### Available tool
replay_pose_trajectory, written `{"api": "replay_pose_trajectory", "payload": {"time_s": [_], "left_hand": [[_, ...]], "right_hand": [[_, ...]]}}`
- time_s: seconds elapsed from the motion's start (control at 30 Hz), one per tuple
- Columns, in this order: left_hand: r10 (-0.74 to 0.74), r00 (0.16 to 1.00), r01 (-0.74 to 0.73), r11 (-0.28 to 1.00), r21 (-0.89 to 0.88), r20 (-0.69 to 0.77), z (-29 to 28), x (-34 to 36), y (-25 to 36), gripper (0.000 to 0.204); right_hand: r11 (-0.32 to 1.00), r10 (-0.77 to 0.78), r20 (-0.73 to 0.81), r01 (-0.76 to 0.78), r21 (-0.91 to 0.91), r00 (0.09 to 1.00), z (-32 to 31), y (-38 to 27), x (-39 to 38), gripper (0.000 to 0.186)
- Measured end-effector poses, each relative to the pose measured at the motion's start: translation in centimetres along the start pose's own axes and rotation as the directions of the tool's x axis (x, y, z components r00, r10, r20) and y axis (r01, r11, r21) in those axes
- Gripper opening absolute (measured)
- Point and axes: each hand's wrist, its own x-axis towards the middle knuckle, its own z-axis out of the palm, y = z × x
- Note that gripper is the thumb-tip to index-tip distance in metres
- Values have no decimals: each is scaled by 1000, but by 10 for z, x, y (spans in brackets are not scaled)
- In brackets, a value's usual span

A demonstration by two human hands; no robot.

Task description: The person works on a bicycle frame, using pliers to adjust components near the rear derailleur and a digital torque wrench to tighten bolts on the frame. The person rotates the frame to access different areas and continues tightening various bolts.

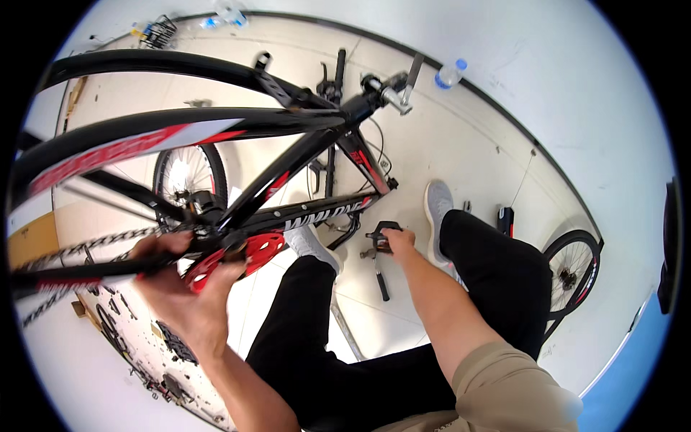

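A black bicycle frame [302,155] with red and white markings fills the left and middle of the head view. My left hand [183,288] is closed around the crank area, its thumb by the red chainring [263,252] and its fingers behind the chainstay. The chain [93,243] runs from there toward the left edge. Low between my feet, my right hand [401,241] grips a black bicycle pedal [385,232], partly hidden by my fingers. A hammer [381,282] with a dark handle lies on the floor just below that hand.
One wheel [191,176] is behind the frame, another [574,275] at the right by the wall. Handlebars [331,144] hang beyond the frame. A water bottle [450,74] stands near the far wall. Several loose parts [173,385] lie at the lower left.
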Motion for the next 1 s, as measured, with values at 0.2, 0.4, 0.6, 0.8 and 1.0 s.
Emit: {"api": "replay_pose_trajectory", "payload": {"time_s": [0.2,0.4,0.6,0.8,1.0], "left_hand": [[-40,999,41,998,54,-16,11,-7,8,85],[-112,994,113,974,195,-16,6,-18,32,80],[-61,998,66,958,280,-27,-6,-64,35,87],[17,1000,-23,965,263,25,-7,-95,53,79],[72,996,-58,971,233,-51,-6,-121,49,75]], "right_hand": [[974,-158,215,116,196,964,0,-13,-50,20],[890,-341,438,136,434,832,-19,-47,-172,16],[797,-420,547,6,605,724,-56,-44,-250,25],[735,-558,620,-19,678,552,-124,-86,-327,26],[676,-689,620,26,736,374,-162,-98,-365,26]]}}
